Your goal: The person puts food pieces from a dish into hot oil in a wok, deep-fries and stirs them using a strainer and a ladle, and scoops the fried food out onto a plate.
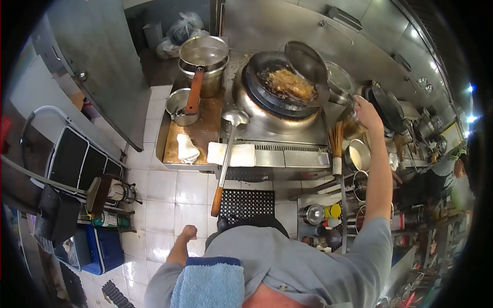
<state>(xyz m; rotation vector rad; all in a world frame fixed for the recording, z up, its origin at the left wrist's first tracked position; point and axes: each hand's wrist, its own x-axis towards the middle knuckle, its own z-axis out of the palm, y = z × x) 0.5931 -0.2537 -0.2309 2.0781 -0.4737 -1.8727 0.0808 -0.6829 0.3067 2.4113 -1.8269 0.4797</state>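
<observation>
My right hand [365, 112] reaches out to the right of the stove and is closed around the handle of a round mesh strainer [340, 77]. Left of that strainer, a dark round mesh skimmer [306, 61] leans over the rim of a black wok [257, 95]. Golden-brown fried food [291, 85] lies in dark oil in the wok. Down beside my body, my left hand [190, 232] is a loose fist, with nothing visible in it. A long-handled ladle [229, 149] rests across the stove's front edge, its wooden grip overhanging.
On the wooden board at left stand a sieve [204, 50] over a pot [220, 82], a small saucepan [177, 100] and a crumpled cloth [187, 149]. A folded white towel [241, 155] lies on the front ledge. A bamboo brush [336, 149] stands right; pans [385, 108] crowd beyond.
</observation>
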